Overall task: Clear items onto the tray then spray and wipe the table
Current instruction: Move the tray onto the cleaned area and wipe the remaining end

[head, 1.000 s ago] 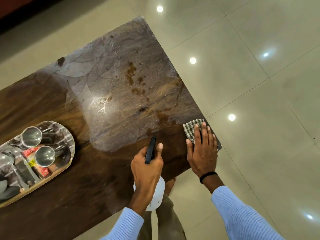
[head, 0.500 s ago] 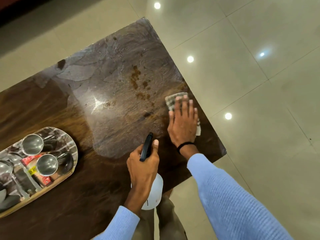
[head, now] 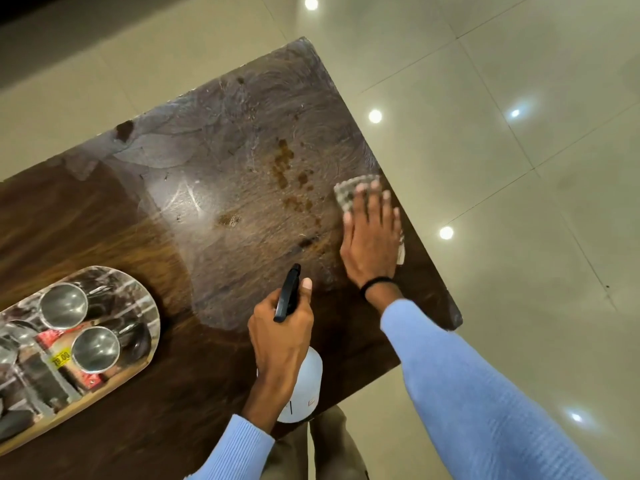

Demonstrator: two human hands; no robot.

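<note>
The desk is dark brown wood grain blotched with amber-brown stains, and the cloth is checked grey and white. The spray bottle is white with a black trigger; the sleeves are pale blue ribbed knit, the wristband black. The tray is marbled grey and brown, the cups silver, the floor beige tile.

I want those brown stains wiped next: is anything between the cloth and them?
Nothing visible. Bare tabletop separates the cloth under the right hand from the stains to its left; the bottle in the left hand sits nearer the person.
</note>
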